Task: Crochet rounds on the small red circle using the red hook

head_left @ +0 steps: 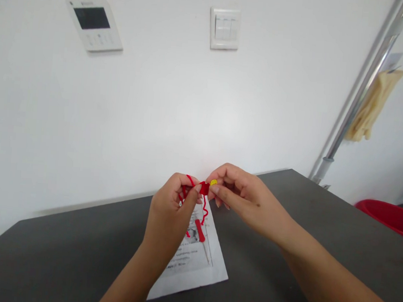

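Observation:
My left hand [172, 209] and my right hand [243, 196] meet above a dark grey table [75, 252], both closed in a pinch. Between the fingertips is a small red crocheted piece [203, 187]. Red yarn [189, 183] loops over my left fingers and a strand hangs down. A tool with a yellow tip [213, 182] shows at my right fingertips, touching the red piece. Below the hands lies a printed paper sheet [195, 271]. On the sheet rests a thin stick with a red handle [200, 231].
A white wall stands right behind the table, with a light switch [224, 28] and an intercom panel [93, 25]. A metal pole [359, 93] leans at the right, beige gloves [374, 106] hanging by it. A red basin [390, 217] sits low at the far right.

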The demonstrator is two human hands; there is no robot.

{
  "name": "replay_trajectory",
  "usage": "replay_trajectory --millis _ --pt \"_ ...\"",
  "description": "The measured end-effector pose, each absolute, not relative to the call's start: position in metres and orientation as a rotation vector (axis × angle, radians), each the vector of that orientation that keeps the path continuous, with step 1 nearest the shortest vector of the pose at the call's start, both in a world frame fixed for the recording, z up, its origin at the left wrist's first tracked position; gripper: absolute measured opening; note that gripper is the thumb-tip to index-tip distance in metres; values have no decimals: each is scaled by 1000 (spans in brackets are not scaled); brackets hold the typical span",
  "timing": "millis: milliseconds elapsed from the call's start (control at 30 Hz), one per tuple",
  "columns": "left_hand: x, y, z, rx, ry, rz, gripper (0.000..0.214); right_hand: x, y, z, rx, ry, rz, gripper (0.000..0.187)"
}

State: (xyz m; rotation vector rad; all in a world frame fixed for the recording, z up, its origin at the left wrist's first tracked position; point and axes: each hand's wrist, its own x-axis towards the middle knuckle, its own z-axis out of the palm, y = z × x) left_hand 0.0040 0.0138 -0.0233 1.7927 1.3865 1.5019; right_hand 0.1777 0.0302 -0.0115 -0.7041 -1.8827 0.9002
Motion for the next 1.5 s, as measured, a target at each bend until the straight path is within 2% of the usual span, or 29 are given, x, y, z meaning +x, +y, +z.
replay_trajectory --millis 133,300,1000,1333,1500 --pt "4 14 -25 1845 1424 1500 11 178 31 -10 -691 -1894 923 12" --pt "6 13 -24 1899 1467 1489 9 179 32 -11 -753 -1877 955 2" --pt "10 10 -27 2113 1434 1531 9 179 29 -5 -848 -1900 863 10" --pt "9 8 -28 2447 1352 1717 15 176 28 -11 -740 -1836 875 10" --pt "5 13 -35 2705 1132 1901 22 175 23 -11 -720 -1811 896 9"
